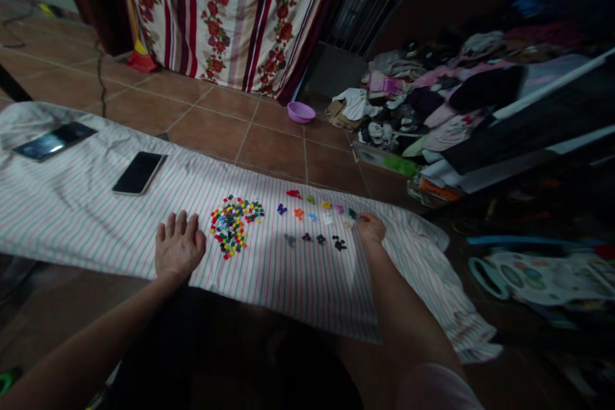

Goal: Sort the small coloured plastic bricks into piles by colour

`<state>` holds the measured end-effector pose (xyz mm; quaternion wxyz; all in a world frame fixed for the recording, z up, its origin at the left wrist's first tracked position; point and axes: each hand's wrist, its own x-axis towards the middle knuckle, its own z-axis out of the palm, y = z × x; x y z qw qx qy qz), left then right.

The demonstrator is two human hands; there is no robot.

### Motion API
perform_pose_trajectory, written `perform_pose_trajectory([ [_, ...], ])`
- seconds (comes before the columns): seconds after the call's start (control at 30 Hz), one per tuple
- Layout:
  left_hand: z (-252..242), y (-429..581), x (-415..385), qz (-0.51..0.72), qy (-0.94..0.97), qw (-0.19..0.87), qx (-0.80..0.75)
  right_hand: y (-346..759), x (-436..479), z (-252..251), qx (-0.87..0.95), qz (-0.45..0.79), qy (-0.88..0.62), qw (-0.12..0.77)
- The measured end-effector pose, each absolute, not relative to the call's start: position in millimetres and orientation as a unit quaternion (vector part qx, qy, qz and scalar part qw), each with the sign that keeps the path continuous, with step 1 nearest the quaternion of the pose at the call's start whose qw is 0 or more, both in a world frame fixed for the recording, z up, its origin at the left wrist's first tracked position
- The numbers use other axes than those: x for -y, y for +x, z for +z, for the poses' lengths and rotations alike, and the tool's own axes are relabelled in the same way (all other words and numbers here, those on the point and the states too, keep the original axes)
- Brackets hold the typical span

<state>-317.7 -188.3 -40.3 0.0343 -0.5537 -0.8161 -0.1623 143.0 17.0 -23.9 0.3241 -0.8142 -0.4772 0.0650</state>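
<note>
So, far left on the striped cloth (72, 205) there's a dark tablet (54, 141), and a bit to the right of it a phone (139, 173) lying face up. The cloth itself is spread over the tiled floor (269, 147).

Next along is the left hand (179, 246), palm down flat on the cloth with the fingers spread, so that grip is fully released. Just beside its fingertips sits the mixed pile (234, 224) of tiny coloured pieces: red, yellow, blue, green and black all jumbled together.

Right of the pile are the little sorted clusters (314, 224), each one a single colour, laid out in loose rows and kept apart from each other.

The right hand (369, 229) is at the right end of those rows with the fingers curled in and the tips down by the cloth. There's a speck of red at the fingertips, but honestly I can't tell if the grip is pinching a piece or only touching it.

Further back there's a purple bowl (301, 113) on the floor by a flowered curtain (230, 13), and on the right a heap of clothes (432, 102).
</note>
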Motion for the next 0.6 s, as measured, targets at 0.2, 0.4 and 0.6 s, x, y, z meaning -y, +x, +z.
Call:
perform_pose_trajectory([
  [0.2, -43, -319, 188, -0.163, -0.556, 0.030, 0.814, 148, -26, -32, 0.472, 0.066, -0.831, 0.287],
  [0.4, -46, -319, 187, -0.151, -0.556, 0.049, 0.816, 154, -36, -39, 0.490, 0.073, -0.814, 0.302],
  [0.6, -42, -319, 188, -0.139, -0.556, 0.050, 0.818, 160, -39, -47, 0.527, 0.086, -0.782, 0.320],
])
